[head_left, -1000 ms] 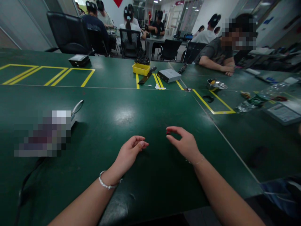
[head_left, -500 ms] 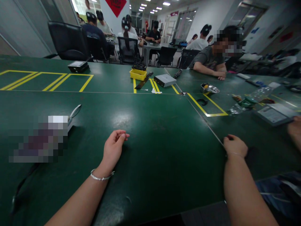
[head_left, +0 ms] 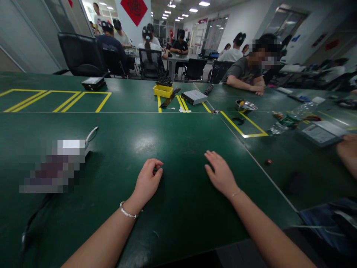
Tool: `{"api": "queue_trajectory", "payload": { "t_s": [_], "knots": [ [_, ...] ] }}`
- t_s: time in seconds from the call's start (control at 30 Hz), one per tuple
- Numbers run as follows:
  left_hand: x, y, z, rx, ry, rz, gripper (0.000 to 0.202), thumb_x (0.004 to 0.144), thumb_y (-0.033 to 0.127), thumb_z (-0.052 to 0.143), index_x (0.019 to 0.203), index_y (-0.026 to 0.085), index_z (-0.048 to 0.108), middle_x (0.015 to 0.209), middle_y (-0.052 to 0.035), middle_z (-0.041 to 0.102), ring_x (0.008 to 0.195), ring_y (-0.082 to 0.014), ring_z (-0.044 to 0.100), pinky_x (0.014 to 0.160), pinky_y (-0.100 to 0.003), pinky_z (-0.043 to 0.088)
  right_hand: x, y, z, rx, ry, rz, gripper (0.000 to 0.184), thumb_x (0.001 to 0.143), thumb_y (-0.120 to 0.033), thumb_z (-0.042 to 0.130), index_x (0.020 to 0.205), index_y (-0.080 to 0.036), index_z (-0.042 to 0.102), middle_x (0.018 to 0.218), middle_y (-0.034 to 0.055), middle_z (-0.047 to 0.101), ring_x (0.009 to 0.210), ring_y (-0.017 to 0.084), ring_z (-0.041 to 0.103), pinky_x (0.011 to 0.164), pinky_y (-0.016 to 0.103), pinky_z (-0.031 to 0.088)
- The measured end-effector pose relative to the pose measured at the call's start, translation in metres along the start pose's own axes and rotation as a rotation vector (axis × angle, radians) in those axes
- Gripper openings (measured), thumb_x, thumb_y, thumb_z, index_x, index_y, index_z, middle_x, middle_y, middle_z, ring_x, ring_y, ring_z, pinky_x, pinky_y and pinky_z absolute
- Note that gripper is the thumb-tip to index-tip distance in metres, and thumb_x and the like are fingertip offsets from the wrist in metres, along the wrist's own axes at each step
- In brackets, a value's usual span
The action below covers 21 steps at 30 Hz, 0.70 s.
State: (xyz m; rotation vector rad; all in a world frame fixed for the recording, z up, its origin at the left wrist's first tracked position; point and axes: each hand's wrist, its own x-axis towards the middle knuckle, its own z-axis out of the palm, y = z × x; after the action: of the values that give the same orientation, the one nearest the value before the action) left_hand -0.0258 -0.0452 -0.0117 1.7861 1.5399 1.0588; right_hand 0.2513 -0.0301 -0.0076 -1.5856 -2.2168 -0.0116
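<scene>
My left hand hovers over or rests on the green table; which of the two I cannot tell. Its fingers curl loosely, with a gap between thumb and fingertips and nothing visible held there. To its right, my right hand is open, fingers stretched forward and the thumb apart, with nothing in it. A small dark red object lies on the table to the right of that hand, beyond the seam line. It is too small to name.
At left lies a blurred-out device with a cable. Across the table are a yellow bin, a grey box, a metal bowl and a plastic bottle. Another person's hand is at the right edge; a person sits opposite.
My right hand has moved left from the seam line, and its fingers have opened. The small red object now shows where that hand was. My left hand has shifted slightly right, its pinch loosened.
</scene>
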Motion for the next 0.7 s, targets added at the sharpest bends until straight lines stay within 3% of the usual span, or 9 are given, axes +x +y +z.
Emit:
{"api": "queue_trajectory", "payload": {
  "t_s": [0.13,0.2,0.27,0.37,0.43,0.53,0.6,0.7],
  "knots": [
    [-0.001,0.0,0.002,0.032,-0.057,0.053,0.015,0.077,0.016,0.043,0.087,0.019,0.053,0.093,-0.0033,0.052,0.085,-0.0148,0.051,0.075,-0.029,0.042,-0.009,-0.088,0.016,0.161,-0.244,-0.297,0.043,0.082,-0.032,0.04,0.125,-0.022,0.042,0.128,0.0049,0.045,0.122,0.02,0.032,0.099,0.045,0.027],
    [-0.001,0.0,0.003,0.041,-0.071,0.071,0.014,0.077,0.016,0.042,0.085,0.019,0.053,0.091,-0.0032,0.053,0.086,-0.0148,0.051,0.077,-0.029,0.042,-0.011,-0.108,0.02,0.185,-0.295,-0.367,0.041,0.081,-0.034,0.043,0.121,-0.024,0.045,0.127,0.0035,0.045,0.122,0.02,0.033,0.1,0.045,0.025],
    [-0.001,0.0,0.002,0.05,-0.09,0.074,0.013,0.077,0.016,0.042,0.083,0.019,0.054,0.09,-0.0029,0.054,0.086,-0.0149,0.051,0.078,-0.03,0.042,-0.006,-0.105,0.019,0.186,-0.29,-0.382,0.038,0.081,-0.034,0.044,0.118,-0.025,0.049,0.124,0.0032,0.048,0.119,0.02,0.036,0.099,0.044,0.027],
    [-0.002,0.001,0.001,0.064,-0.123,0.042,0.014,0.077,0.018,0.042,0.082,0.02,0.055,0.086,-0.0018,0.056,0.081,-0.015,0.053,0.076,-0.03,0.042,0.009,-0.059,0.004,0.1,-0.139,-0.201,0.031,0.081,-0.03,0.042,0.107,-0.02,0.056,0.107,0.0074,0.058,0.103,0.02,0.049,0.09,0.04,0.036],
    [-0.002,0.002,0.0,0.063,-0.139,0.027,0.015,0.078,0.02,0.042,0.083,0.021,0.056,0.084,-0.0013,0.057,0.079,-0.0152,0.054,0.074,-0.03,0.042,0.015,-0.006,-0.012,-0.07,0.072,0.09,0.029,0.08,-0.029,0.041,0.097,-0.014,0.06,0.093,0.0124,0.059,0.091,0.023,0.051,0.082,0.041,0.039],
    [-0.002,0.004,-0.001,0.062,-0.153,0.025,0.016,0.078,0.02,0.042,0.082,0.021,0.057,0.084,-0.001,0.058,0.079,-0.0158,0.055,0.073,-0.03,0.042,0.005,0.079,-0.036,-0.351,0.355,0.56,0.036,0.076,-0.029,0.041,0.097,-0.007,0.06,0.098,0.0245,0.051,0.096,0.033,0.045,0.072,0.046,0.037],
    [-0.001,0.005,0.0,0.071,-0.165,0.02,0.015,0.078,0.021,0.042,0.082,0.022,0.057,0.085,-0.0009,0.058,0.08,-0.0161,0.055,0.073,-0.03,0.042,-0.011,0.124,-0.044,-0.408,0.406,0.804,0.048,0.073,-0.038,0.042,0.102,-0.004,0.058,0.104,0.0313,0.045,0.099,0.039,0.04,0.065,0.047,0.035],
    [0.0,0.006,0.0,0.086,-0.184,0.014,0.015,0.077,0.021,0.042,0.08,0.022,0.057,0.085,-0.0004,0.059,0.08,-0.0166,0.056,0.071,-0.03,0.042,-0.034,0.161,-0.045,-0.377,0.372,1.046,0.065,0.067,-0.052,0.045,0.108,-0.003,0.055,0.105,0.0368,0.041,0.099,0.045,0.038,0.059,0.05,0.031]
  ]
}}
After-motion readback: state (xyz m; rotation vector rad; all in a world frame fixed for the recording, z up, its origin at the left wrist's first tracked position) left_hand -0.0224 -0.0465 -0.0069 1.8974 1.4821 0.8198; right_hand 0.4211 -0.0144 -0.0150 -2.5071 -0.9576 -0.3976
